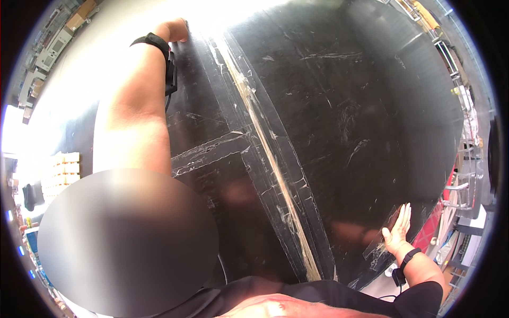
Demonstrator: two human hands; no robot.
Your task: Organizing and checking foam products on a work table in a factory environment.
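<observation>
A large glossy black tabletop [350,132] fills most of the view. Clear tape with a pale yellowish strip [273,169] runs across it from top middle to lower middle. My left arm stretches to the far edge, where my left hand [176,31] is bent closed, seen small from behind. A dark bit shows at its fingers, but what it is I cannot make out. At the lower right my right hand [398,228] lies flat on the black surface, fingers stretched out, beside a wrinkled tape patch [377,253]. Nothing shows in it.
A second band of clear tape [209,153] branches off to the left. Black wrist straps with small boxes [170,71] and cables sit on both wrists. Shelves with goods [464,196] line the right; stacked pale boxes [66,169] stand left. A blurred round patch covers the lower left.
</observation>
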